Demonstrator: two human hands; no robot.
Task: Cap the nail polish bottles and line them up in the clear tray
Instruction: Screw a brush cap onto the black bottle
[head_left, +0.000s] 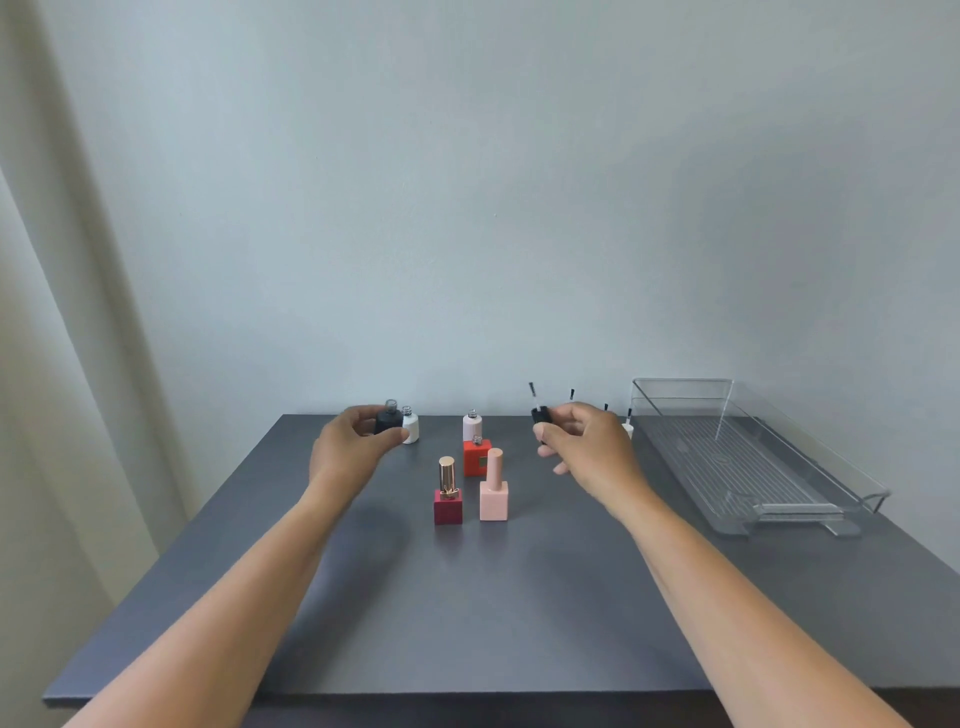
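Note:
My left hand (353, 441) grips an uncapped black bottle (388, 420) at the table's far left. My right hand (587, 441) holds a black brush cap (539, 413), its brush pointing up. An open white bottle (410, 425) stands right beside the black one. An open pale pink bottle (472, 425) and an open red bottle (477, 456) stand at the far middle. Nearer me stand a capped maroon bottle (448, 493) with a gold cap and a capped peach bottle (493, 488). The clear tray (852, 486) lies at the right with nothing in it.
More brush caps stand behind my right hand, partly hidden; a white one (627, 427) shows near the tray's corner. The dark grey table (467, 613) ends at a pale wall. A curtain (62, 364) hangs at the left.

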